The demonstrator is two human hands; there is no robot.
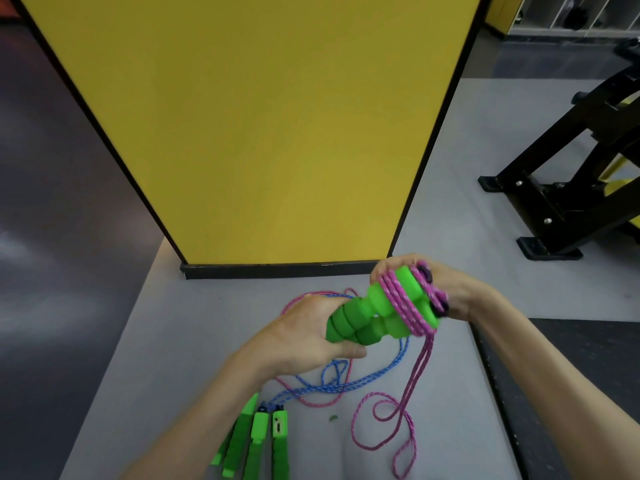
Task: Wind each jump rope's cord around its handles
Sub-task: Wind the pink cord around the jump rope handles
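At lower left, four spare green handles point(258, 441) lie on the grey floor point(166, 341), with a blue cord point(311, 386) trailing from two of them. Above these, the left hand point(304, 337) has its fingers curled tightly round the lower ends of two green handles held side by side point(372, 315), lifted clear of the floor. The pink cord point(403, 303) is wound in several turns around their upper ends. The right hand point(450, 292) grips that cord, loops crossing its curled fingers. The slack hangs down and coils on the floor.
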